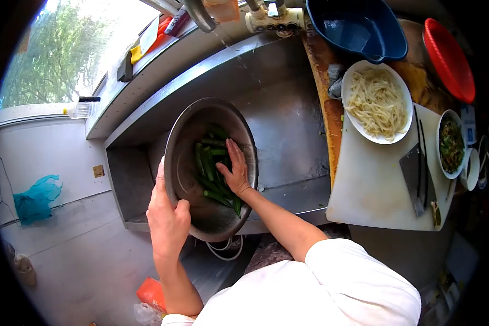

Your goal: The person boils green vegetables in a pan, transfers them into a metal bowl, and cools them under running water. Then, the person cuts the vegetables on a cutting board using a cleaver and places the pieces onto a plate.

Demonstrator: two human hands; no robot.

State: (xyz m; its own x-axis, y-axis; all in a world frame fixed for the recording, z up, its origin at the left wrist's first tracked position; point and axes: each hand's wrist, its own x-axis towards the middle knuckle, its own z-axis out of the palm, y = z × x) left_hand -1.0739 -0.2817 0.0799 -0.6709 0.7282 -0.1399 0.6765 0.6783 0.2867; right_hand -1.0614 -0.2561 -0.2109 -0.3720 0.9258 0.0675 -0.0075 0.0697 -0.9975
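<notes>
Left hand (167, 220) is closed on the left side of the metal bowl (180, 163), its fingers along the outside wall and the thumb bent near the rim. Right hand (236, 171) reaches in from the right, loosely open, thumb apart from the fingers, touching the long green pods (207, 163). These lie in a loose pile inside the bowl, mostly toward its right side. The bowl is over the left part of the sink (290, 136), close to the near edge, and looks tilted; whether its base touches the sink cannot be seen. A thin stream of water (239, 57) falls from the faucet (199, 16) beyond the bowl.

Each pod should be light, firm and a little springy, likely slick if wet, and apt to snap or bruise under a hard squeeze. A loose handful gathered around the middles suits them better than a pinch at the tips, which could slide away. The bowl seems thin-walled and stiff, with most of the load low in it; its smooth metal may be slippery. The rim gives the surest hold, with the thumb over the edge and fingers spread against the outer wall, though one-sided support could let it tip.
</notes>
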